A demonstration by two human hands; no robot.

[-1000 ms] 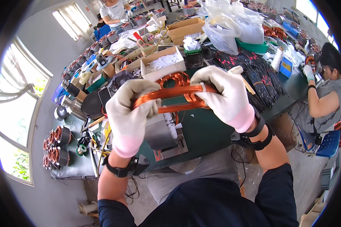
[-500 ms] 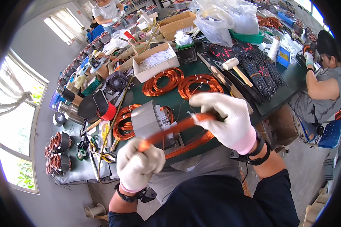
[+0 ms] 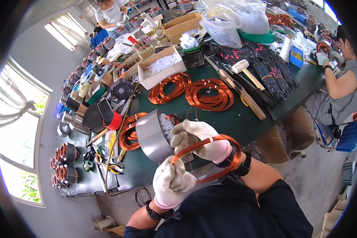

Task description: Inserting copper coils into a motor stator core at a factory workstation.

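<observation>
My left hand, in a white glove, is closed on one side of a copper wire coil with a white tie. The rest of the loop passes across my gloved right hand and hangs beside its wrist. My right hand's fingers are curled at the open end of a grey stator core, by the white slot liners. What those fingers pinch is hidden. The core lies on its side on the green table.
Two copper coil bundles lie beyond the core, with another coil at its left. A mallet, wooden tool and black sleeves lie right. A box of white strips stands behind. Another person works at right.
The coil has swung from being stretched between my hands to a loop over my right hand. My right hand has moved left to the core; my left hand has shifted right and nearer me.
</observation>
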